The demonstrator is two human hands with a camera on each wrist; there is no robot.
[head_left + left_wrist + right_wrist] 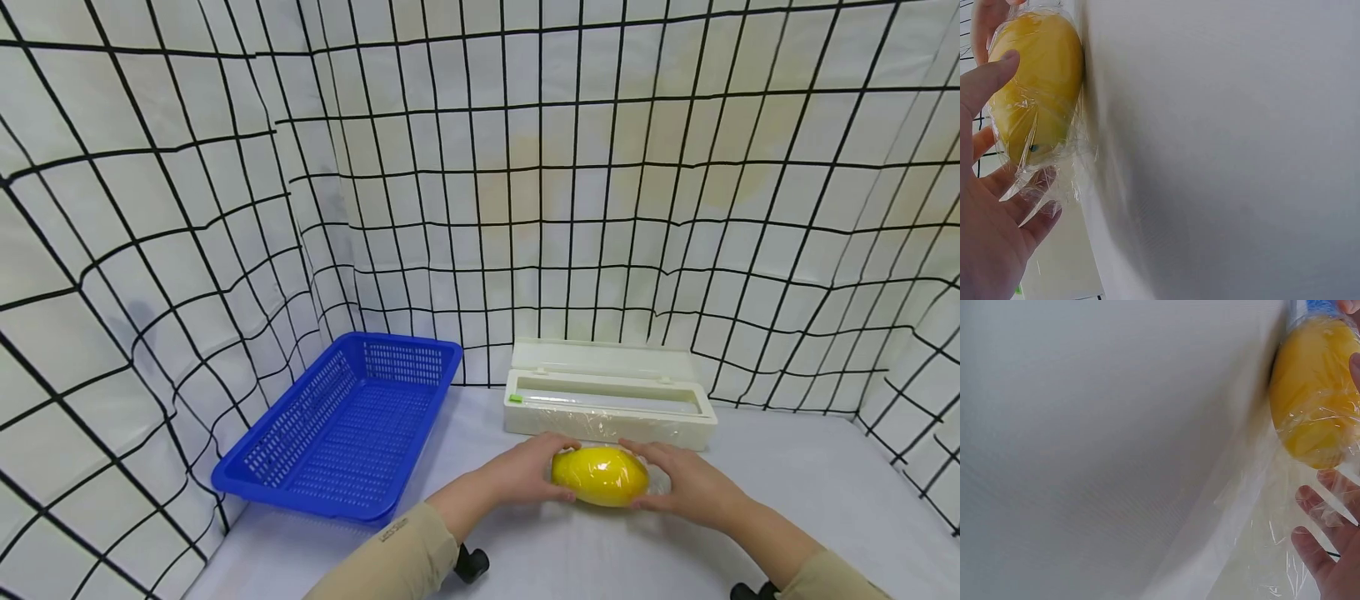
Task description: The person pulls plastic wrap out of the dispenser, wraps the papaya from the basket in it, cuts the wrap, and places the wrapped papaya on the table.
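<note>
A yellow mango (600, 477), wrapped in clear cling film, lies on the white table between the two hands. My left hand (525, 471) holds one end of it; in the left wrist view its thumb (997, 75) presses the mango's side, and loose film (1035, 187) bunches by the fingers. My right hand (690, 483) holds the other end. In the right wrist view its fingers (1313, 550) spread beside the film-covered tip, and the thumb touches the fruit at the frame's edge. Just behind the hands stands a white cling film box (607, 429), its lid raised.
A blue plastic basket (378, 510) with slotted walls stands on the left of the table. White cloth panels with a black wire grid (540, 192) enclose the back and sides. A roll (600, 400) lies inside the box, with a green tab (515, 398) at its left end.
</note>
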